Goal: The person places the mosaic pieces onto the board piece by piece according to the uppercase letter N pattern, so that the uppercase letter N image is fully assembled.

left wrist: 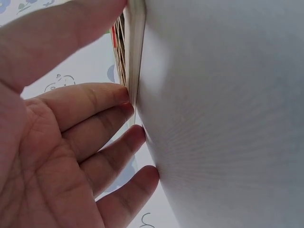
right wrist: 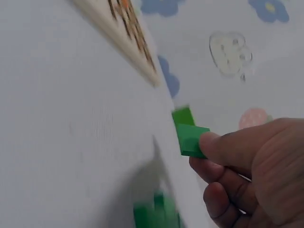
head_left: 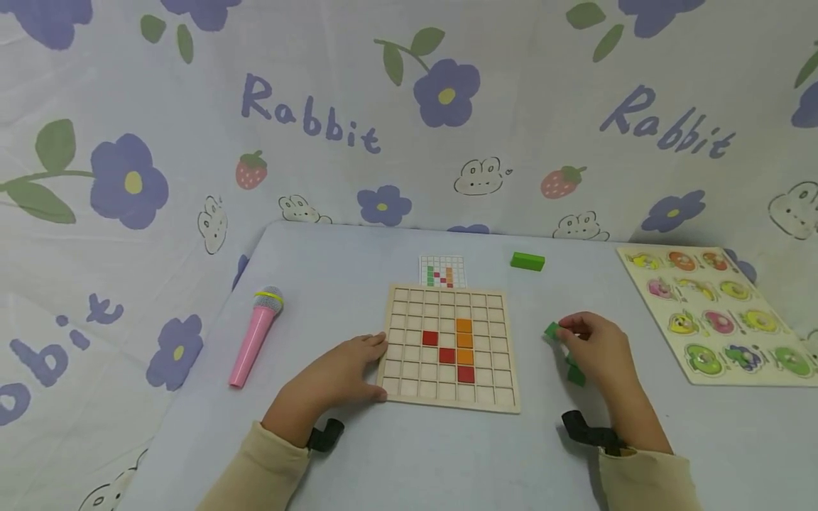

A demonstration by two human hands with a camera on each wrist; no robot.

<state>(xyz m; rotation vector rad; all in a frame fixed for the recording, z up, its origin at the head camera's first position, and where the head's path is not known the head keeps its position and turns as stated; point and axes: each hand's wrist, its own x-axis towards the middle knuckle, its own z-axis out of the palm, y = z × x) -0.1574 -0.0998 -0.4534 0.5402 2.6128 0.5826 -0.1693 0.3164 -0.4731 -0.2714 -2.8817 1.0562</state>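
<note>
My right hand pinches a small green square tile between thumb and fingers, raised over the table to the right of the board. Below that hand lie more green tiles, partly hidden by it in the head view. The wooden grid board lies flat in the middle, with red tiles stepping down diagonally and a column of orange tiles in its cells. Against the board's left edge rests my left hand, thumb at the near corner and fingertips along the side, fingers fairly straight.
Behind the board is a small pattern card with coloured squares. A green block lies at the back right. On the left is a pink toy microphone; a fruit puzzle board lies at the far right. Printed cloth hangs behind the table.
</note>
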